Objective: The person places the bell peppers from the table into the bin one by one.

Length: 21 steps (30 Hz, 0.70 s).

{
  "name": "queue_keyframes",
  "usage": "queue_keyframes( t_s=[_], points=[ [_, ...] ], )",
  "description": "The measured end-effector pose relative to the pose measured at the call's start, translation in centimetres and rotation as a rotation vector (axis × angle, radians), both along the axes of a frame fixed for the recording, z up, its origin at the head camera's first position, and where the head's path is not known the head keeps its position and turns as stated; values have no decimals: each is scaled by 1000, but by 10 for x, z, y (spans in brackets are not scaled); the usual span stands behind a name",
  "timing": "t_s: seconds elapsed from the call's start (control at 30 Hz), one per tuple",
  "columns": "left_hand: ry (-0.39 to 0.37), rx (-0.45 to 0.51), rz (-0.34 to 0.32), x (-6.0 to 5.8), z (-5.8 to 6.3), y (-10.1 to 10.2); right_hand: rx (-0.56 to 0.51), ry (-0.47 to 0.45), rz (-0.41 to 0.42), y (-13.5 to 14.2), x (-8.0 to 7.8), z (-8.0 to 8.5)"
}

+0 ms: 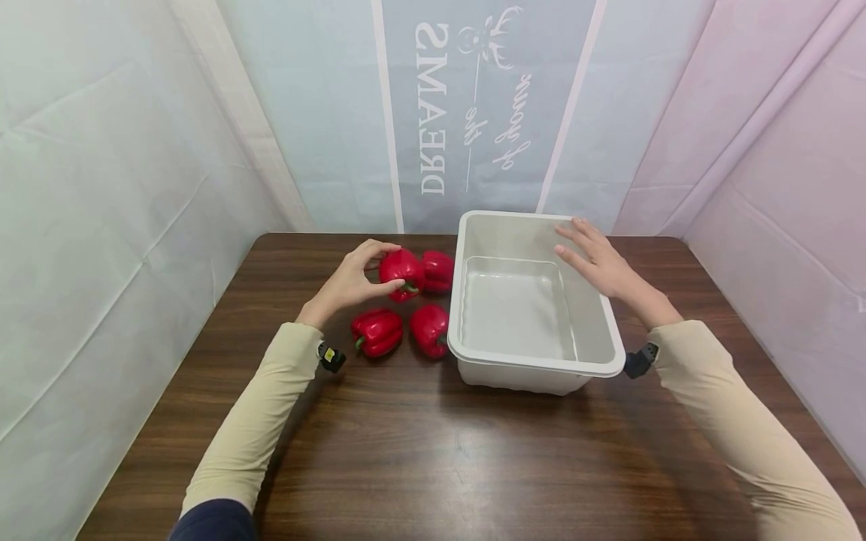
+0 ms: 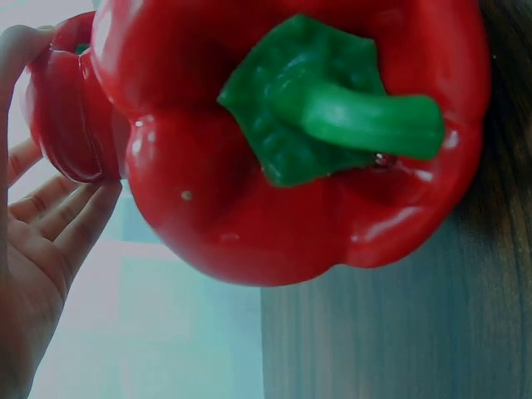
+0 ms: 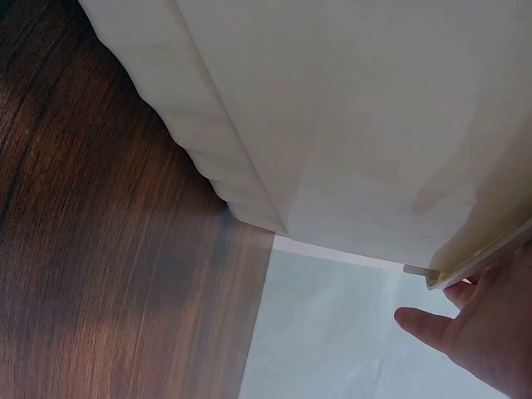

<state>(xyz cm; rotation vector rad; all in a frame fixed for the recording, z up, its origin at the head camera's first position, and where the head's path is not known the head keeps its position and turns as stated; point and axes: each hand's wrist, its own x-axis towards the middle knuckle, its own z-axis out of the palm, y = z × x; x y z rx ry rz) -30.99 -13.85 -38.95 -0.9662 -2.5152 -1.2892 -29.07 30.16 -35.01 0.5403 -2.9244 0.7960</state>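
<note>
My left hand [image 1: 349,281] grips a red bell pepper [image 1: 402,269] between thumb and fingers, left of the bin. The same held pepper [image 2: 71,125] appears at the left of the left wrist view, partly covered by a nearer pepper [image 2: 208,241] with a green stem. Three other red peppers are near it: one behind [image 1: 438,272], one in front [image 1: 376,332], and one beside the bin [image 1: 429,330]. The white plastic bin [image 1: 537,364] holds nothing visible inside. Over its right rim, my right hand [image 1: 598,263] is spread with fingers extended; whether it touches the rim, I cannot tell.
A dark wood-grain table [image 1: 406,466] carries everything. Behind it hangs a pale blue cloth [image 1: 325,113] with mirrored lettering, and white cloth walls [image 1: 101,225] stand on both sides. The bin is near the table's back edge.
</note>
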Motion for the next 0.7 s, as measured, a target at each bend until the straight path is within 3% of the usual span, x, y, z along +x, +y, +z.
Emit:
queue_keyframes(
  t_s=[0.7],
  points=[
    [22, 41, -5, -1, 4, 7, -12, 8, 3, 0, -1, -1]
  ],
)
